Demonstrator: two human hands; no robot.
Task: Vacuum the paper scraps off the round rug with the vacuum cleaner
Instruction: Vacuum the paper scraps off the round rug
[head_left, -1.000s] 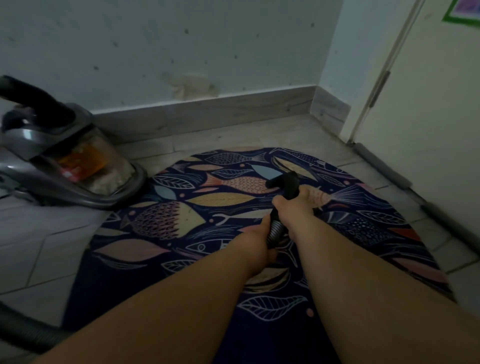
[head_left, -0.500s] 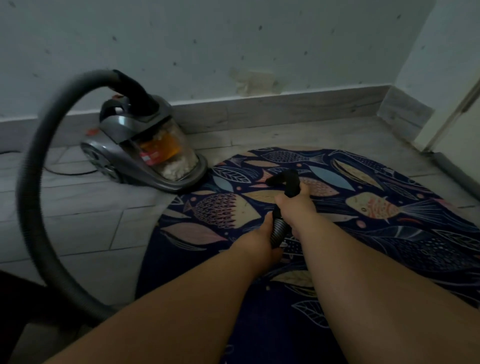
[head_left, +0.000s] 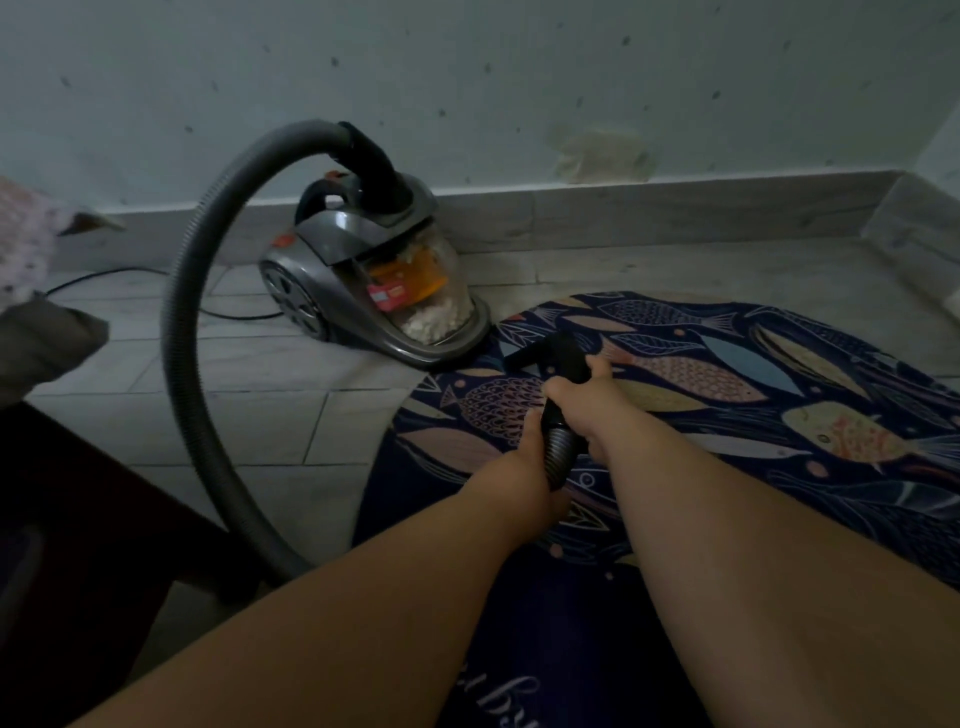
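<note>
Both my hands hold the black hose handle (head_left: 563, 364) over the round dark-blue rug (head_left: 727, 395) with fish and leaf patterns. My right hand (head_left: 584, 400) grips the handle near its bent black end. Just behind it, my left hand (head_left: 530, 457) grips the ribbed hose section. The grey canister vacuum cleaner (head_left: 363, 280) stands on the floor at the rug's left edge, white scraps visible in its clear bin. Its grey hose (head_left: 192, 332) loops up and left, then down toward me. I see no paper scraps on the visible rug.
A grey tiled floor (head_left: 234, 415) lies left of the rug, with a black power cord (head_left: 104, 275) running along it. The wall with a baseboard (head_left: 675, 208) is behind. Dark furniture (head_left: 67, 519) and a cushion or fabric (head_left: 41, 332) sit at the left.
The view has swung left: the vacuum cleaner and the hose loop moved toward the centre, the door left the frame. Both hands keep the same hold on the hose handle.
</note>
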